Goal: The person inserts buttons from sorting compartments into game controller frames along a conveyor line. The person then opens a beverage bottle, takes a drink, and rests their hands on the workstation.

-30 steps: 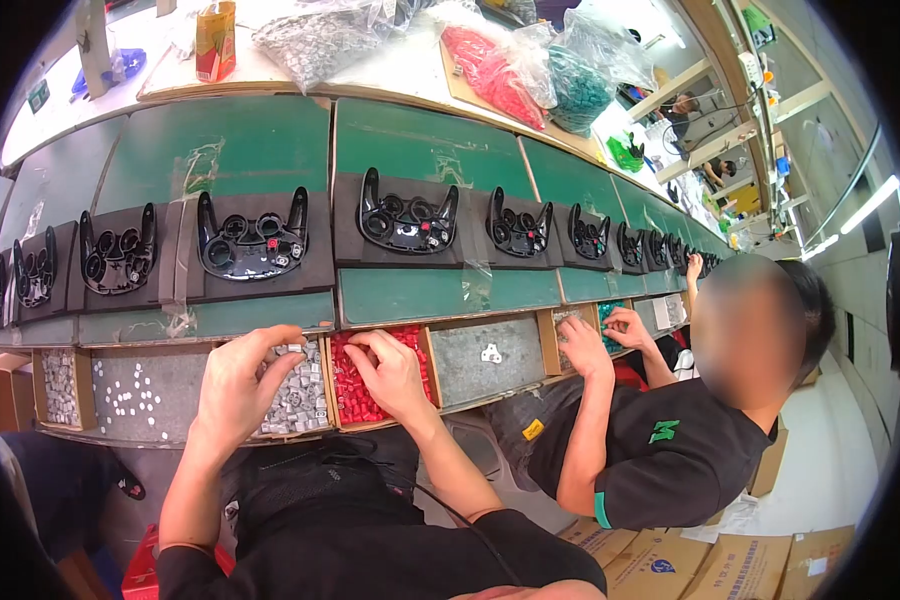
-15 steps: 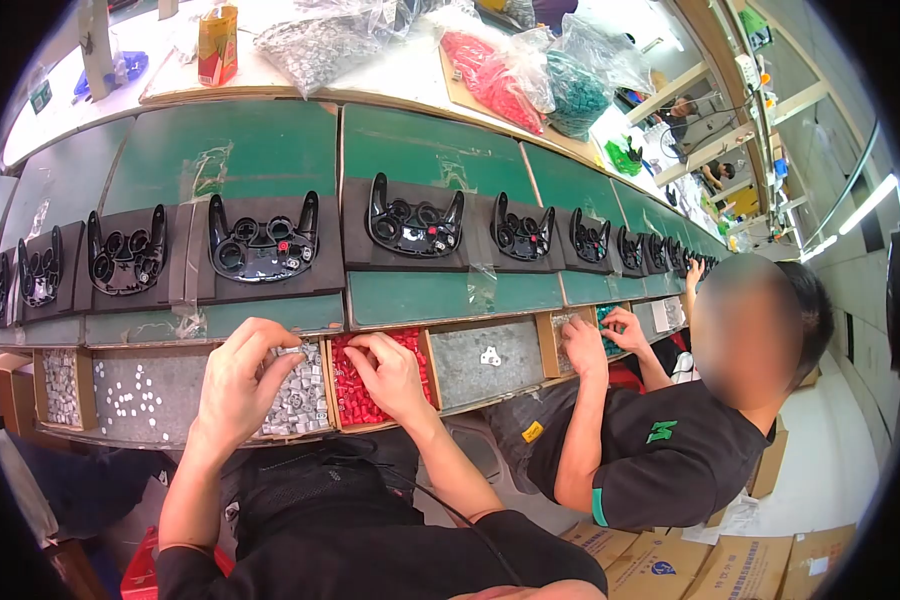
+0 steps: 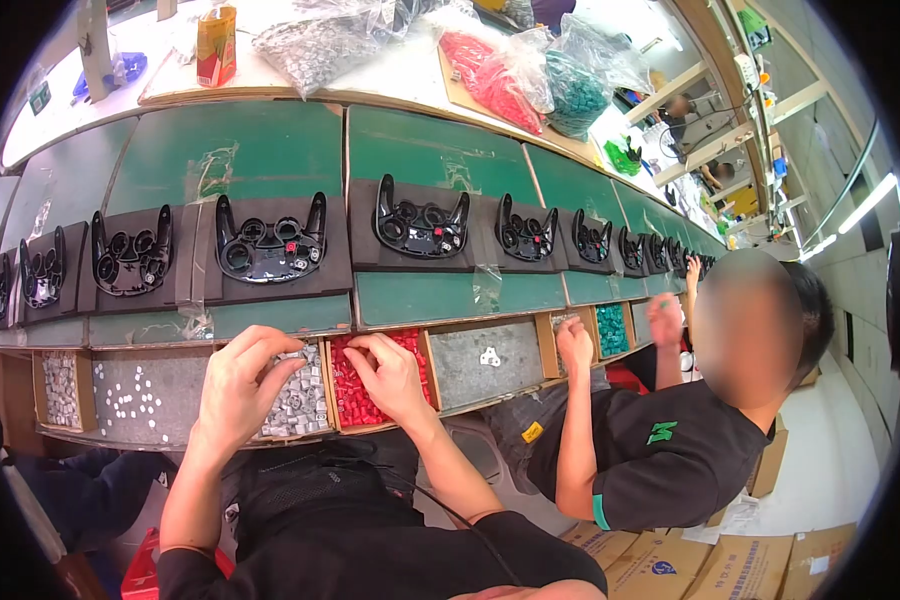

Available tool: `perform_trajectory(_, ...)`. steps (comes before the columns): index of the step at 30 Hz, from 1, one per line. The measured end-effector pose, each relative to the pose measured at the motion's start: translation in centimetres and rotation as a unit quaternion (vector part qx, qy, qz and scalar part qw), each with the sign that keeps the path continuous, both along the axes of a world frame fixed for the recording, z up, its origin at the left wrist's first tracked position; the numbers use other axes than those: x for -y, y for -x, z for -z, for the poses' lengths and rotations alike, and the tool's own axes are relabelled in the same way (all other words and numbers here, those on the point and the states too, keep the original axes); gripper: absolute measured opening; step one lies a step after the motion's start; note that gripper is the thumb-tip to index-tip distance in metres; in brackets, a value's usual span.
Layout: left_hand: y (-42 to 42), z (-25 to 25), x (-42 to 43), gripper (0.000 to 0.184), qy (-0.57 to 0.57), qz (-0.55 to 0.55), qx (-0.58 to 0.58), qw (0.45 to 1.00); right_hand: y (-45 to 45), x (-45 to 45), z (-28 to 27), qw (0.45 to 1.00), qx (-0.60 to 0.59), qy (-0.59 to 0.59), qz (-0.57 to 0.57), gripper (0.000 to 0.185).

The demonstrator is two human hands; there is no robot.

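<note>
My left hand (image 3: 238, 385) is over the bin of small grey buttons (image 3: 298, 402), thumb and forefinger brought together at its far edge. Whatever lies between those fingertips is too small to make out. My right hand (image 3: 392, 378) hangs over the red buttons (image 3: 358, 402) in the neighbouring bin, its thumb and fingertips pinched near the bin's far left corner. What they hold, if anything, is hidden. Beyond my hands, a black game controller shell (image 3: 272, 245) with one red button lies on a dark foam pad, and another shell (image 3: 422, 222) lies to its right.
More shells (image 3: 132, 255) line the green belt (image 3: 260, 150). A grey tray (image 3: 175, 375) holds scattered white pieces. A co-worker (image 3: 660, 440) sits at right by a teal-button bin (image 3: 615, 330). Bags of red parts (image 3: 490, 80) and a drink carton (image 3: 217, 48) stand behind.
The shells and belt have shifted slightly right. My hands stay almost in place, the left slightly lower. The co-worker's farther hand has lifted away from the teal bin, and the nearer one has dropped slightly.
</note>
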State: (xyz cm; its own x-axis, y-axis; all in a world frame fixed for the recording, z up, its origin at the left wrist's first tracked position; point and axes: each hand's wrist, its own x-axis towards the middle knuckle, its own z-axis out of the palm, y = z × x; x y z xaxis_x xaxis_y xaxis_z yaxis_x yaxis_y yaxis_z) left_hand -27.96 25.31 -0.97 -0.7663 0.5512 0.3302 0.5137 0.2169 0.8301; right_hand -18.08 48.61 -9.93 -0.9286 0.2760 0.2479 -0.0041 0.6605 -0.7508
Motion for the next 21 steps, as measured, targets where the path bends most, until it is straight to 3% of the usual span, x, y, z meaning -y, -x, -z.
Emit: perform_trajectory(21, 0.4, 1.1, 1.4, 0.025, 0.003, -0.012, 0.016, 1.0, 0.5, 1.4, -0.2, 1.0, -0.003, -0.002, 0.005, 0.013)
